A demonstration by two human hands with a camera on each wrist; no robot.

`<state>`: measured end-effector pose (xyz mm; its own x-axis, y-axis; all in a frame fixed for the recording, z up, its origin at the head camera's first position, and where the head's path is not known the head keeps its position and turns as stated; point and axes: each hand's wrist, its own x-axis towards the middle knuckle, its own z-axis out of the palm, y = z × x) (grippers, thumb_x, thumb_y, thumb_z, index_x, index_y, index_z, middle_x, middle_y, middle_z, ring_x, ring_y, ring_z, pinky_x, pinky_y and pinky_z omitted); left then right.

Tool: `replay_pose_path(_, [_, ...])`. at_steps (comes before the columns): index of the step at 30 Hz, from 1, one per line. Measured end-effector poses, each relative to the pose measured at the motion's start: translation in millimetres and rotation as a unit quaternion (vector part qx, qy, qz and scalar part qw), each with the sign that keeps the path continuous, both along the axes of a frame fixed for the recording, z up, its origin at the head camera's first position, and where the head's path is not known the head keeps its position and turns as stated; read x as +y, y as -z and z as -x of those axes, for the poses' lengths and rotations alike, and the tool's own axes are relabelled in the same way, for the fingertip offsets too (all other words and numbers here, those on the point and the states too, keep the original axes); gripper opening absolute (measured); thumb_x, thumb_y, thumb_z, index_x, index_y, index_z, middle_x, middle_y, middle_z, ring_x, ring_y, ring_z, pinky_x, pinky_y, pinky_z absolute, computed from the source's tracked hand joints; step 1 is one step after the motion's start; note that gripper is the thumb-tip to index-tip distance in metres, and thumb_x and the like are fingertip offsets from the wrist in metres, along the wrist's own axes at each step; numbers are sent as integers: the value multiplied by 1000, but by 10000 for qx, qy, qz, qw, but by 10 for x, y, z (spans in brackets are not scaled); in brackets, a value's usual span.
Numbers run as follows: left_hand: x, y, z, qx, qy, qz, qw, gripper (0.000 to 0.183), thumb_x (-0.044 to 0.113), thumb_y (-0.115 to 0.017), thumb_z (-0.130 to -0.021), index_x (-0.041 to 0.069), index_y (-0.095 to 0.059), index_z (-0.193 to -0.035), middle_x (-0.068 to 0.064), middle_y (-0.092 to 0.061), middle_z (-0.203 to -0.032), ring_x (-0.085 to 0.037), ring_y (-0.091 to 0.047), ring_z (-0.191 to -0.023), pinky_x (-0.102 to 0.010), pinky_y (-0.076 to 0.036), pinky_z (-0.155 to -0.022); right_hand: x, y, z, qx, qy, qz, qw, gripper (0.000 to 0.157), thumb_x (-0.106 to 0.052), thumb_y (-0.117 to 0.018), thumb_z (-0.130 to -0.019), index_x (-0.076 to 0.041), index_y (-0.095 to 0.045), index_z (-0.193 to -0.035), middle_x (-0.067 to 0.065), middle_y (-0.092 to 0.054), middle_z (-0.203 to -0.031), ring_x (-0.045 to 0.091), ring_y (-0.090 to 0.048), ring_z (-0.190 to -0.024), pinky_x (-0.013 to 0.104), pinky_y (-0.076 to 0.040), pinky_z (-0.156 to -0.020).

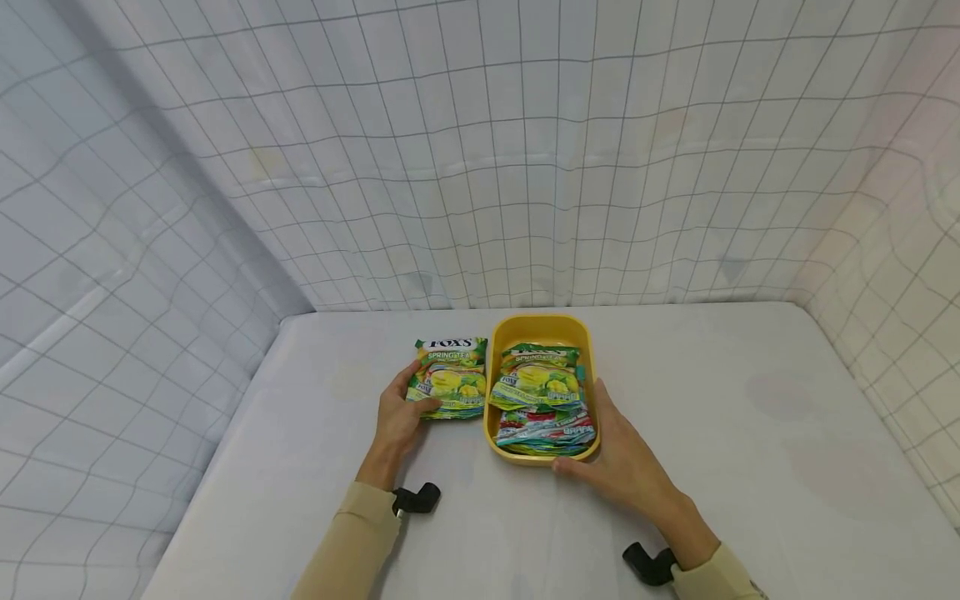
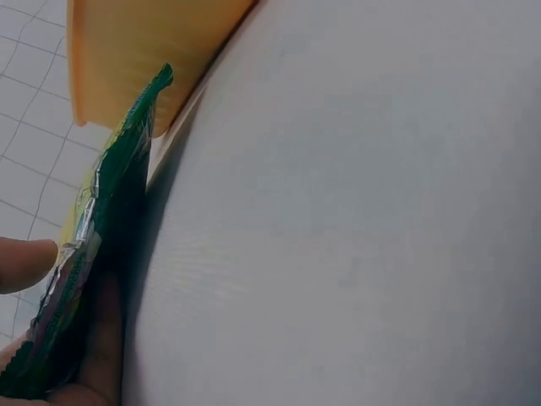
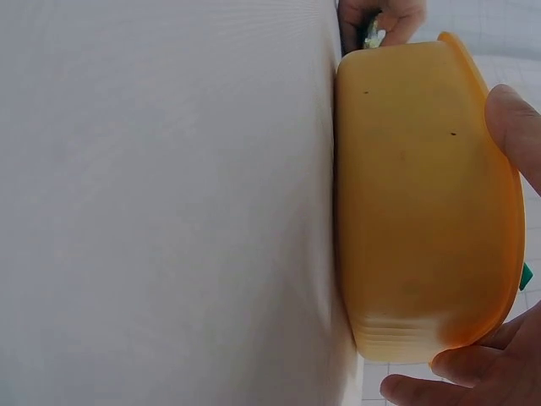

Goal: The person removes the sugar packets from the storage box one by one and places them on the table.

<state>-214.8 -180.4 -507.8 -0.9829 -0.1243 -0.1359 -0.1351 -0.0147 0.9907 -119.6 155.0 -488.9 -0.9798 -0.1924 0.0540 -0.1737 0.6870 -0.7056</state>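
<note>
My left hand pinches a green and yellow Fox's Spring Tea candy packet. The thumb lies on the packet's face and fingers reach beneath it, as the left wrist view shows. Just right of it stands a yellow plastic tub on the table. Inside the tub lies another Spring Tea packet, overlapping red and light-blue packets at the near end. My right hand grips the tub's near right corner, thumb at the front rim and fingers along the right side.
A white-covered table carries everything. White grid-patterned cloth hangs behind the table and on both sides. A black wrist-worn device sits on the left wrist, and a similar black device on the right.
</note>
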Motion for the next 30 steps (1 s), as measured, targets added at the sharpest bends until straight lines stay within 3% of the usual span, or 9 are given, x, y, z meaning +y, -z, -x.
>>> replay_pose_path(4, [-7, -48, -40, 41, 50, 378, 9993, 80, -13, -71, -81, 4, -43, -154, -17, -36, -159, -29, -38, -139, -37, -37, -109, -2, -1, 0, -75, -8, 43, 10000, 135, -73, -76, -75, -5, 0, -163, 16, -12, -168, 39, -24, -150, 57, -29, -116])
replay_pose_path(10, [1, -113, -83, 81, 102, 595, 9981, 73, -9, -70, -86, 1, -42, -153, -21, -43, -151, -34, -48, -129, -20, -48, -87, 4, -7, 2, -90, 20, 36, 10000, 134, -70, -78, -76, -6, 1, -164, 15, -12, -169, 38, -23, -150, 56, -29, -116])
replay_pose_path(12, [3, -133, -93, 87, 74, 675, 9977, 73, -9, -70, -87, 1, -41, -153, -20, -43, -152, -34, -49, -129, -19, -49, -85, 4, -13, 0, -87, 10, 52, 9999, 134, -70, -78, -76, -6, 1, -163, 16, -11, -169, 38, -23, -150, 56, -29, -116])
replay_pose_path(16, [9, -179, -120, 130, 3, 763, 9970, 73, -7, -71, -87, 0, -40, -153, -18, -41, -155, -35, -44, -135, -34, -47, -99, 4, -17, -5, -98, -1, 59, 9999, 134, -69, -78, -76, -6, 1, -163, 16, -11, -169, 39, -22, -150, 57, -28, -116])
replay_pose_path(20, [12, -228, -134, 312, -15, 810, 9962, 72, -6, -71, -87, -2, -40, -152, -20, -39, -156, -38, -38, -141, -48, -33, -115, 4, -18, -6, -113, -1, 52, 9999, 134, -69, -78, -76, -6, 2, -163, 16, -11, -169, 39, -21, -151, 57, -28, -117])
replay_pose_path(24, [20, -285, -130, 502, 29, 858, 9950, 71, -4, -71, -88, -2, -39, -152, -21, -39, -156, -38, -34, -144, -47, -24, -120, 3, -16, -1, -111, 6, 67, 9999, 134, -69, -78, -76, -6, 2, -163, 16, -11, -169, 38, -22, -151, 57, -28, -117])
replay_pose_path(30, [61, -386, -132, 652, 64, 774, 9948, 72, -5, -71, -89, -2, -38, -152, -20, -38, -157, -37, -34, -145, -44, -26, -120, -3, -20, 0, -153, 10, 102, 9998, 134, -68, -79, -76, -7, 2, -164, 15, -10, -169, 37, -21, -151, 56, -28, -117])
